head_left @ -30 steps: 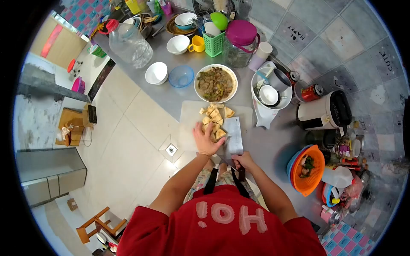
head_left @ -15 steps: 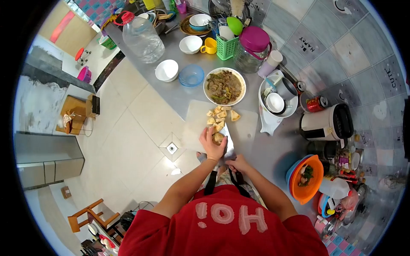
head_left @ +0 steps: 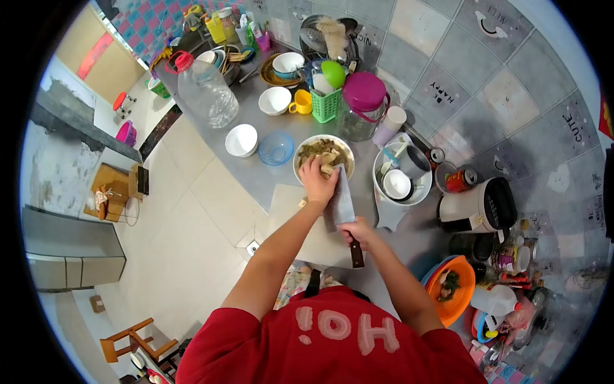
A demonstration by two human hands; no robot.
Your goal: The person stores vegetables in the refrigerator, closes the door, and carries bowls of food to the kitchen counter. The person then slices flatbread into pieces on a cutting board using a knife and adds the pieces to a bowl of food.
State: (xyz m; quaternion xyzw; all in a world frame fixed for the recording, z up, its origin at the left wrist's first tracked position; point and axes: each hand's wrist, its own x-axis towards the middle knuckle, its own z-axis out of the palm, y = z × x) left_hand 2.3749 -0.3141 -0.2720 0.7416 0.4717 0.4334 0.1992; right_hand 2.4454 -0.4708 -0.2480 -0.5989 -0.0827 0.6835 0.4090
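Note:
In the head view, my right hand (head_left: 358, 232) grips the dark wooden handle of a cleaver (head_left: 342, 201). The broad blade points away from me, its far end over the near rim of a white bowl (head_left: 352, 163) of cooked brown-and-green food. My left hand (head_left: 320, 182) curls over yellowish cut chunks (head_left: 327, 160), pressed together at the blade's tip above the bowl. Which chunks rest on the blade and which touch the food is partly hidden by my fingers. Below is a pale cutting board (head_left: 288, 224), with a small yellowish bit beside my left wrist.
Left of the bowl stand a blue glass bowl (head_left: 276, 149) and a white bowl (head_left: 242, 141). To the right are a white basin (head_left: 378, 185) of dishes, a rice cooker (head_left: 470, 208) and an orange colander (head_left: 467, 291). A large jar (head_left: 358, 121) stands behind.
Both hands and the cleaver have moved forward from the board to the bowl. The yellowish chunks went along, leaving a small bit on the board.

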